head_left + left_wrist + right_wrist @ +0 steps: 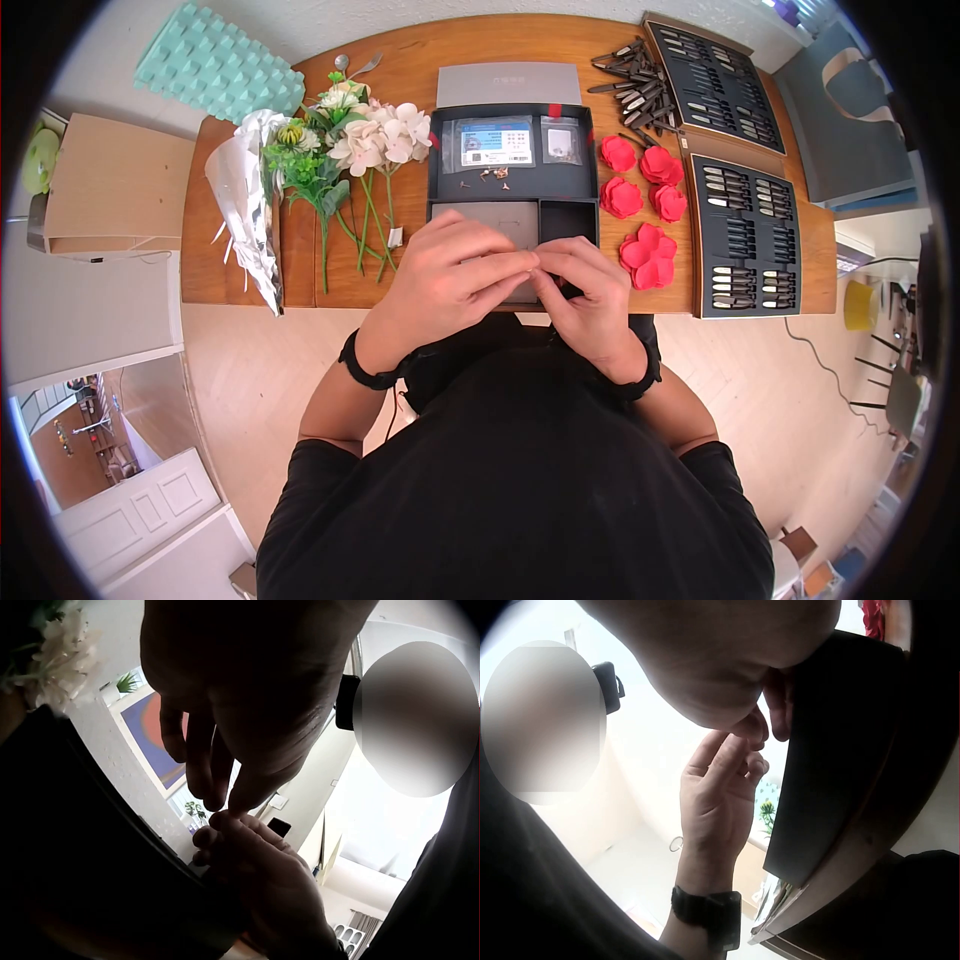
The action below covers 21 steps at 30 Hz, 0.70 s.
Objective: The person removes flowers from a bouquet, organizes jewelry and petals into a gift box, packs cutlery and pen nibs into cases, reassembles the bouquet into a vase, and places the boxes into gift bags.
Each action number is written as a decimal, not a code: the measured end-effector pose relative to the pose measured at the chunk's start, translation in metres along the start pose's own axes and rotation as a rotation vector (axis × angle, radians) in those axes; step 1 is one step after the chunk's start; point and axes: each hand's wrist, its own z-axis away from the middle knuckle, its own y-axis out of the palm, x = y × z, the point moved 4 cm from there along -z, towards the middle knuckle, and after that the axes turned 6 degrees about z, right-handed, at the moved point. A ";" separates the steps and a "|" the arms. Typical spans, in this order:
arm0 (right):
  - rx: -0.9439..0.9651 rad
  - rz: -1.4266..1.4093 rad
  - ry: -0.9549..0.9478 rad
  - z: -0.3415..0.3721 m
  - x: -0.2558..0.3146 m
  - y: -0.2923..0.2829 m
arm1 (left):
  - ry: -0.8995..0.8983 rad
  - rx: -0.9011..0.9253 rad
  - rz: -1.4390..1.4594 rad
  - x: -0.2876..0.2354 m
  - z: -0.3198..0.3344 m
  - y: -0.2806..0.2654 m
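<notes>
1. One crumpled silver foil sheet [245,200] lies well left of the open black rectangular box [550,182]; between them, pale pink and white flowers on green stems [385,140].
2. Left hand [445,275]: above the box's front part, toward its left side. Thumb and fingers drawn together, tips meeting those of the other hand.
3. Small copper-coloured pieces [497,174]: loose on the floor of the box's rear section, just in front of two clear plastic packets [490,143].
4. Right hand [595,305]: at the box's front right, fingertips against the left hand's. Cannot tell whether a small piece is pinched between; fingers cover the spot in all views.
5. Five red petalled flower heads [650,250] sit right of the box; farther right, two flat dark cases [757,250] with rows of slim black-and-silver pieces.
6. Progress, judged: box already open, some copper pieces out loose; fine fingertip work appears under way. Those loose pieces seem not yet dealt with. No finished item identifiable.
</notes>
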 end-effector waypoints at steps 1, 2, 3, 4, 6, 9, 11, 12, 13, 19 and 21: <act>-0.002 0.009 -0.010 0.000 0.000 0.000 | 0.000 0.000 0.000 0.000 0.000 -0.001; -0.002 0.009 -0.010 0.000 0.000 0.000 | -0.003 0.011 0.004 0.001 0.000 -0.001; 0.000 0.006 -0.007 0.000 0.001 0.000 | -0.006 0.022 0.008 0.001 0.000 -0.001; 0.003 0.002 -0.005 -0.001 0.001 0.000 | -0.005 0.023 0.008 0.001 0.000 -0.001; 0.002 0.006 -0.011 -0.001 0.001 0.000 | -0.018 0.021 0.028 0.001 -0.001 -0.002; 0.002 0.005 -0.010 0.000 0.000 0.000 | -0.022 0.017 0.028 0.002 -0.001 -0.002; 0.003 0.001 -0.003 0.000 0.001 0.000 | -0.027 0.018 0.024 0.002 -0.001 -0.002; 0.001 -0.004 0.008 0.000 0.001 0.000 | -0.032 0.019 0.020 0.002 -0.002 -0.002; -0.002 -0.009 0.019 -0.001 0.001 0.000 | -0.032 0.019 0.020 0.002 -0.002 -0.003; -0.025 -0.019 -0.002 -0.002 0.000 -0.001 | -0.070 -0.015 0.031 0.009 -0.003 -0.004; -0.054 -0.022 0.031 -0.001 0.000 -0.002 | -0.069 -0.015 0.019 0.010 -0.005 -0.005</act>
